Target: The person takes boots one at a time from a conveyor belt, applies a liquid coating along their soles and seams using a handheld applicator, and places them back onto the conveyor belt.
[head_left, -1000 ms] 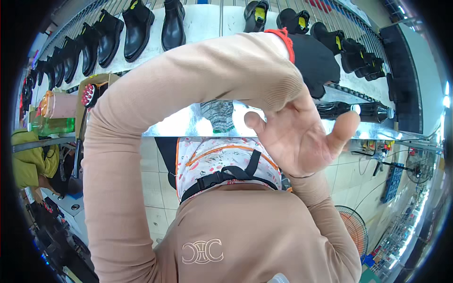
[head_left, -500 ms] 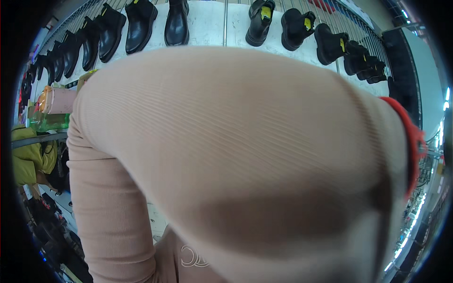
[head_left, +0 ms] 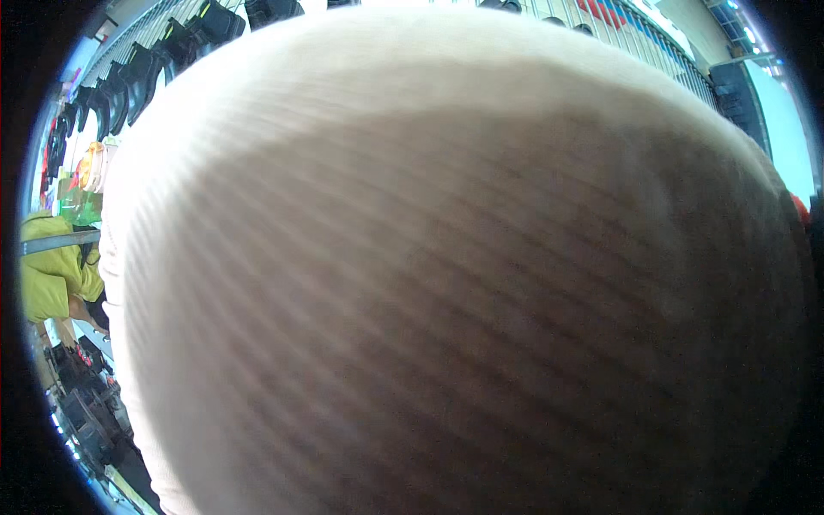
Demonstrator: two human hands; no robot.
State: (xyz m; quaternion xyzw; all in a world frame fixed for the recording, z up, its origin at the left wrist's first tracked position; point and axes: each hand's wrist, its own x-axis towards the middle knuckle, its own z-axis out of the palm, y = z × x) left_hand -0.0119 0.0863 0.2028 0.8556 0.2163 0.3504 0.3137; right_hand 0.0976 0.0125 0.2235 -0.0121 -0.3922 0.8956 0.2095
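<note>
A beige ribbed sleeve point(head_left: 412, 257) on my own arm is pressed close to the camera and fills most of the head view. Neither of my hands shows; whatever they hold or touch is hidden behind the cloth. Above the sleeve, at the far left, several black ankle boots point(head_left: 137, 75) stand in a row on a white surface. Only the tops of other boots peek over the sleeve along the upper edge. At the right rim a bit of red cloth or cord point(head_left: 802, 209) sticks out past the sleeve.
A wire rack point(head_left: 657, 51) runs along the far side. To the left are a green translucent container point(head_left: 81, 204), a pinkish jar point(head_left: 96, 165) and a metal bar point(head_left: 62, 243). A person in yellow-green clothing point(head_left: 51, 275) is beyond the bar. A dark-edged panel point(head_left: 783, 129) stands far right.
The sleeve has come closer to the camera and risen, covering most of the boots and the white surface. My other sleeve and the shirt front below are now hidden.
</note>
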